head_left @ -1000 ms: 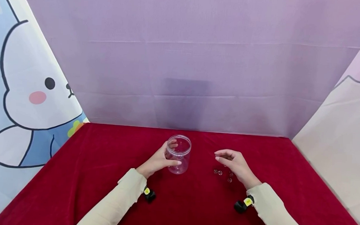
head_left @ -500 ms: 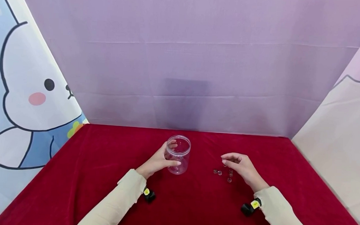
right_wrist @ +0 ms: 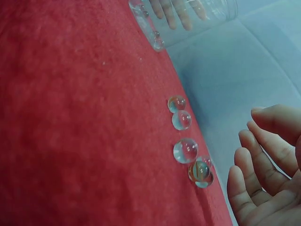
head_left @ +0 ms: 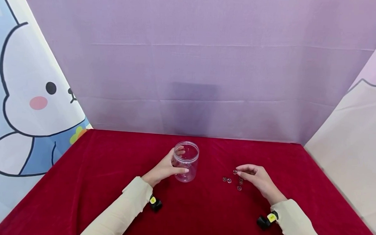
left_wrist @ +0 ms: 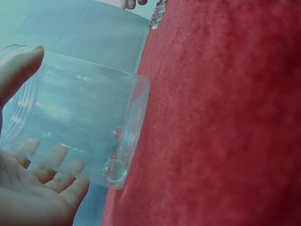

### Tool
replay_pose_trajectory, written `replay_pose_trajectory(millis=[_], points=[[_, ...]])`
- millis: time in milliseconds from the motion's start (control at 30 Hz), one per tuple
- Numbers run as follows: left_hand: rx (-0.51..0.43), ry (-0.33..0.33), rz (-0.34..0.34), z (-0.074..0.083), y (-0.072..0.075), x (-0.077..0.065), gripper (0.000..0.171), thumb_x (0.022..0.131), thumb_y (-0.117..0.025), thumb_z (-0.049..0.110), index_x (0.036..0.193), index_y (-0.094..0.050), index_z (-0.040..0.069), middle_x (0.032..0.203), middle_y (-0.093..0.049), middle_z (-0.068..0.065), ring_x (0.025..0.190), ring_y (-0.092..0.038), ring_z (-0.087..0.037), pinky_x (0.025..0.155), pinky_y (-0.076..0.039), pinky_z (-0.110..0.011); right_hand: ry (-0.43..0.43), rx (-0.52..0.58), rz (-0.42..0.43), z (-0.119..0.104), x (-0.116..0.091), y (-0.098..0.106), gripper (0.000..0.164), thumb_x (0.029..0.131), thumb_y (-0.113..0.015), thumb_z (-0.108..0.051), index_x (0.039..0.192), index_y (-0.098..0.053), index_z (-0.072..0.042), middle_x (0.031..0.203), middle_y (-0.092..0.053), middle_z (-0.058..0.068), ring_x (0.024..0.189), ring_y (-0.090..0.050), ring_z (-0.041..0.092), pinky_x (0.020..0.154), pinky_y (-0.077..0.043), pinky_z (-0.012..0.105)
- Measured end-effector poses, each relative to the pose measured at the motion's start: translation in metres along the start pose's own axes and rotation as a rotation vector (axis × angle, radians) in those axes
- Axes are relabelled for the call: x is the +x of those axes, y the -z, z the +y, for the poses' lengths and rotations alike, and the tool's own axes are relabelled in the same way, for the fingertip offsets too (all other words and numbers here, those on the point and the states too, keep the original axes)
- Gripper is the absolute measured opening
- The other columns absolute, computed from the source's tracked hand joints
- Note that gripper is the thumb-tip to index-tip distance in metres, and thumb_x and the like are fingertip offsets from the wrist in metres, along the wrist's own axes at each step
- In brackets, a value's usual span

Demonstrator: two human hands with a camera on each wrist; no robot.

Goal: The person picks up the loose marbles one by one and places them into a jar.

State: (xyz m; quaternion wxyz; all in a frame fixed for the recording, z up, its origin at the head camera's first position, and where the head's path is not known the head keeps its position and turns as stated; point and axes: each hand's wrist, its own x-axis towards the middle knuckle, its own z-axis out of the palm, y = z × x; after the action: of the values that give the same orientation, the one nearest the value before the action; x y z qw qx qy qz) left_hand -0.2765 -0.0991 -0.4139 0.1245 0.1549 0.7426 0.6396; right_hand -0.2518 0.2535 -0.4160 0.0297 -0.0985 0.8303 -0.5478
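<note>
My left hand (head_left: pixel 163 170) grips a clear, lidless plastic jar (head_left: pixel 192 166) that stands upright on the red cloth, thumb on the near side and fingers round the far side. Several glass marbles (left_wrist: pixel 114 170) lie at the jar's bottom in the left wrist view. To the right, my right hand (head_left: pixel 258 176) hovers by a loose group of clear marbles (head_left: pixel 229 181) on the cloth. Its fingers are loosely bent with nothing between them. One marble (head_left: pixel 235 172) lies just left of its fingertips. In the right wrist view some marbles (right_wrist: pixel 186 150) overlap one another beside the hand.
Red cloth (head_left: pixel 126 153) covers the table. A lilac fabric backdrop (head_left: pixel 196 61) rises at the table's far edge, with printed panels (head_left: pixel 34 100) along the left side and a pale one (head_left: pixel 357 146) on the right. Each wrist wears a small black camera (head_left: pixel 155 203).
My right hand has drawn to the right and slightly toward me, uncovering a marble that its fingers hid before. The left hand and the jar stay in place.
</note>
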Motion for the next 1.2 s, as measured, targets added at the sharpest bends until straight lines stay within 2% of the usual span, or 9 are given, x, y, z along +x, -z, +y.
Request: replay_pose_trajectory(millis=[267,467,633,733,933,1200], points=[[0.012,0.016,-0.016,0.023,-0.002,-0.013,0.085,0.08,-0.072,0.006,0.147,-0.02,0.009,0.145,-0.034,-0.013,0.136,-0.029,-0.036,0.104,-0.035,-0.052,-0.039,-0.019,-0.009,0.006,-0.003,0.005,0.033,0.086,-0.068,-0.017,0.112,-0.065,0.004,0.106,-0.066,0.019,0.081,-0.059,0.009,0.072,-0.052,0.024],[0.01,0.005,-0.019,0.025,-0.002,-0.015,0.085,0.079,-0.073,0.007,0.147,-0.021,0.011,0.146,-0.034,-0.013,0.136,-0.028,-0.036,0.104,-0.035,-0.052,-0.029,-0.028,-0.013,0.011,-0.003,0.007,0.034,0.086,-0.069,-0.017,0.112,-0.065,0.004,0.104,-0.066,0.018,0.079,-0.058,0.008,0.07,-0.052,0.024],[0.007,0.004,-0.024,0.025,-0.002,-0.014,0.088,0.078,-0.075,0.009,0.148,-0.02,0.009,0.147,-0.032,-0.014,0.137,-0.027,-0.036,0.104,-0.035,-0.051,-0.05,-0.033,-0.004,0.012,-0.003,0.008,0.034,0.085,-0.07,-0.016,0.112,-0.065,0.004,0.099,-0.068,0.008,0.078,-0.058,0.007,0.069,-0.051,0.024],[0.002,0.005,-0.027,0.024,-0.001,-0.014,0.089,0.078,-0.075,0.009,0.148,-0.019,0.008,0.147,-0.031,-0.016,0.137,-0.027,-0.036,0.105,-0.034,-0.052,-0.061,-0.029,-0.004,0.012,-0.003,0.008,0.034,0.085,-0.069,-0.015,0.112,-0.064,0.004,0.097,-0.068,0.006,0.078,-0.057,0.006,0.069,-0.05,0.023],[-0.008,0.008,-0.027,0.022,0.0,-0.013,0.087,0.078,-0.074,0.009,0.147,-0.02,0.009,0.147,-0.031,-0.017,0.137,-0.027,-0.036,0.105,-0.033,-0.053,-0.08,-0.026,-0.014,0.014,-0.002,0.008,0.034,0.086,-0.069,-0.015,0.113,-0.064,0.005,0.106,-0.066,0.015,0.078,-0.056,0.005,0.067,-0.048,0.023],[0.002,-0.024,0.026,-0.006,0.002,0.0,0.085,0.078,-0.076,0.012,0.145,-0.025,0.019,0.146,-0.035,-0.011,0.135,-0.031,-0.031,0.103,-0.036,-0.051,-0.093,-0.036,-0.045,0.015,0.0,0.008,0.034,0.087,-0.068,-0.016,0.113,-0.064,0.004,0.11,-0.065,0.017,0.083,-0.058,0.006,0.07,-0.048,0.023]])
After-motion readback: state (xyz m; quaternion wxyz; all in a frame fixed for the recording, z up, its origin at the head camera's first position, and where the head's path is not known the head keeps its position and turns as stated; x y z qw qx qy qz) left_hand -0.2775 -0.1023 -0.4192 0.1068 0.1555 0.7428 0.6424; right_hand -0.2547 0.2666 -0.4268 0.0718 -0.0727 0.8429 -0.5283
